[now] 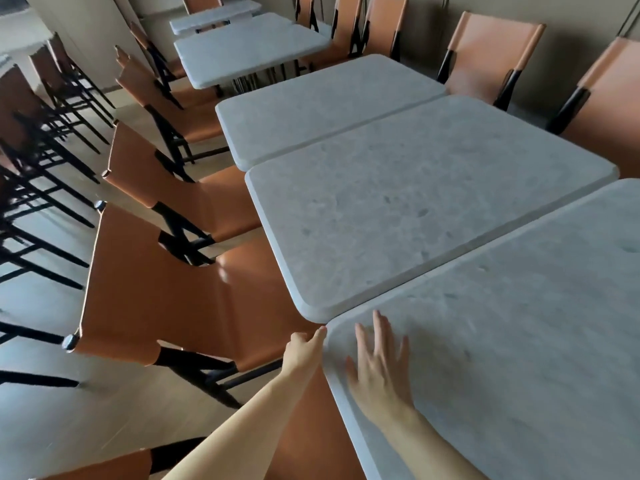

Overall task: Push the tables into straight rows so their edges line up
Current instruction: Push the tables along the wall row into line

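The left hand [306,344] reaches along the outer side of the nearest bench [502,341], its grip curled round the rounded corner: the thumb lies against the rim while the fingers go under the edge, out of sight. The right hand [375,367] lies flat on the top just inside that same corner, grip apart, fingers straight and spread, somewhat blurred. Both forearms rise from the lower edge of the view.

This pale, marbled bench stands edge to edge with the second bench [415,209], only a thin seam between them; their left corners do not quite line up, the second one jutting further left. A third bench [322,105] adjoins beyond, and a fourth bench [242,50] stands apart, further down the row. Orange sling chairs [166,292] with black frames face the row on the left, with more along the beige wall [571,15] on the right. The floor [41,306] is pale wood.
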Tool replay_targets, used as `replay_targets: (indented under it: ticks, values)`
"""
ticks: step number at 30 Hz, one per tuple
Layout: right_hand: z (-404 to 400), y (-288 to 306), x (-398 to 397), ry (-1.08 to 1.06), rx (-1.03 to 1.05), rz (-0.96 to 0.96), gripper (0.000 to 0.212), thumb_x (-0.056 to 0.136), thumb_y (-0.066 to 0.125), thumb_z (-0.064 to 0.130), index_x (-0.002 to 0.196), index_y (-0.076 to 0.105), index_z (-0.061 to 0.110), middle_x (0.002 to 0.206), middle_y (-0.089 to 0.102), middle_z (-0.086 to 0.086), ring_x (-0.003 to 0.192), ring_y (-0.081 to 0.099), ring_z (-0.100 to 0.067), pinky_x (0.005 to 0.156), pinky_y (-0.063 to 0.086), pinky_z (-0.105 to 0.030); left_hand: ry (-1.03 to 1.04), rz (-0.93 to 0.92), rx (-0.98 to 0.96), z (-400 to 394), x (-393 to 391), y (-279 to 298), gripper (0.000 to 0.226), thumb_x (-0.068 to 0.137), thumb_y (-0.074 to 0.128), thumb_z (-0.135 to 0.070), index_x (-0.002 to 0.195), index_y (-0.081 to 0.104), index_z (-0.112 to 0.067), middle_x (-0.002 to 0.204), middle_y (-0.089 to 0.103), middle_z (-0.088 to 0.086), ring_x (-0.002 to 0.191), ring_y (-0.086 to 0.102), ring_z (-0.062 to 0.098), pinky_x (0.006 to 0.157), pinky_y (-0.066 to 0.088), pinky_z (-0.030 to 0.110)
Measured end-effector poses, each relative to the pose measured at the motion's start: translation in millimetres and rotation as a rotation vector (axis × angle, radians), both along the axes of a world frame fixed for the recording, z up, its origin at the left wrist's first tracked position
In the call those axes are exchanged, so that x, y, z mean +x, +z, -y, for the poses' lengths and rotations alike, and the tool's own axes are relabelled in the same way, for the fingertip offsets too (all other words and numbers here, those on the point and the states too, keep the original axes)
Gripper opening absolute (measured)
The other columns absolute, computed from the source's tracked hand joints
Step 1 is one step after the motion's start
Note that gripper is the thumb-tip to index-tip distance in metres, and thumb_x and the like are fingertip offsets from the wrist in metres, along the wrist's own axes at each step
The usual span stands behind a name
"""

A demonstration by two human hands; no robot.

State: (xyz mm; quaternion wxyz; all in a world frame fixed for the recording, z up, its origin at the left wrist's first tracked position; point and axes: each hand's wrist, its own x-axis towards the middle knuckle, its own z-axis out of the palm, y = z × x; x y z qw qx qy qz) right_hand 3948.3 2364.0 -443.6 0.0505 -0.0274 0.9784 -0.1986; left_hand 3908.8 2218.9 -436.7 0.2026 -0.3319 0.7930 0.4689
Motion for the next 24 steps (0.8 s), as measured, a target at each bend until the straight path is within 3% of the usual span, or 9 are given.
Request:
replay_targets:
  ticks: [2,5,7,10,13,16,19,22,24]
  values:
    - [8.0,-6.4,-20.8,0.017,0.049,-0.053,0.062,0.087,0.039,0.049,0.128,0.065,0.009,0.149,0.046,-0.023,0.132,0.054,-0.034,0.104,0.040,-0.064,0.052,0.007,0.116,-5.0,-20.1,-11.9,0.070,0.081,0.054,-0.068,0.116,0.066,-0.009,0.104,0.070,0.002,0.091,0.065,0.018,0.080,0.053,0.034]
    - [15.1,-14.1,-42.0,-0.015,0.099,-0.034,0.063,0.091,0.035,0.047,0.137,0.059,0.012,0.155,0.040,-0.020,0.137,0.049,-0.034,0.109,0.036,-0.062,0.135,0.021,0.297,-19.2,-36.5,-18.5,0.059,0.084,0.059,-0.068,0.113,0.069,-0.017,0.110,0.071,-0.002,0.105,0.066,0.020,0.099,0.050,0.036]
    - [16.2,-20.7,-44.4,-0.050,0.126,-0.050,0.061,0.093,0.035,0.044,0.142,0.055,0.013,0.156,0.039,-0.017,0.140,0.046,-0.033,0.111,0.034,-0.060,0.182,0.015,0.317,-27.2,-36.8,-21.5,0.049,0.088,0.059,-0.066,0.091,0.073,-0.019,0.094,0.075,-0.003,0.092,0.069,0.018,0.092,0.053,0.035]
    - [16.6,-24.9,-45.0,-0.088,0.130,-0.123,0.061,0.093,0.040,0.046,0.144,0.053,0.014,0.156,0.040,-0.014,0.136,0.049,-0.032,0.111,0.031,-0.056,0.253,-0.074,0.214,-34.8,-30.3,-18.1,0.056,0.086,0.059,-0.067,0.064,0.067,-0.017,0.065,0.070,-0.005,0.069,0.067,0.017,0.070,0.052,0.032]
    - [16.0,-31.3,-45.8,-0.109,0.140,-0.193,0.060,0.090,0.044,0.045,0.141,0.056,0.016,0.153,0.045,-0.014,0.133,0.053,-0.031,0.108,0.031,-0.055,0.287,-0.094,0.193,-37.8,-30.0,-10.6,0.059,0.089,0.059,-0.066,0.063,0.068,-0.013,0.063,0.070,-0.004,0.066,0.067,0.015,0.061,0.045,0.027]
    - [16.8,-34.3,-44.8,-0.098,0.120,-0.232,0.058,0.088,0.048,0.043,0.139,0.058,0.017,0.150,0.049,-0.012,0.133,0.054,-0.030,0.108,0.030,-0.055,0.271,-0.143,0.178,-40.8,-27.8,-7.6,0.065,0.089,0.056,-0.066,0.062,0.071,-0.008,0.058,0.070,-0.001,0.068,0.068,0.019,0.062,0.047,0.030]
    - [13.6,-30.0,-46.8,-0.127,-0.013,-0.254,0.051,0.089,0.045,0.035,0.135,0.060,0.020,0.151,0.050,-0.007,0.133,0.054,-0.026,0.111,0.028,-0.050,0.232,-0.139,0.109,-43.2,-27.6,-6.4,0.068,0.090,0.053,-0.068,0.064,0.074,-0.008,0.057,0.071,0.000,0.069,0.068,0.019,0.066,0.051,0.034]
    - [11.8,-19.4,-40.3,-0.186,-0.289,-0.259,0.052,0.086,0.045,0.035,0.133,0.059,0.018,0.151,0.047,-0.005,0.135,0.049,-0.021,0.114,0.033,-0.042,0.183,-0.174,0.038,-47.4,-24.0,-7.4,0.068,0.089,0.048,-0.073,0.077,0.073,-0.010,0.077,0.070,0.006,0.072,0.063,0.021,0.069,0.049,0.036]
    - [-4.0,-8.3,-26.9,-0.249,-0.502,-0.230,0.055,0.085,0.045,0.034,0.135,0.056,0.016,0.154,0.040,-0.003,0.142,0.036,-0.014,0.116,0.032,-0.032,0.153,-0.167,-0.010,-51.8,-16.1,-4.8,0.072,0.089,0.044,-0.076,0.087,0.068,-0.009,0.088,0.065,0.010,0.078,0.059,0.027,0.071,0.046,0.036]
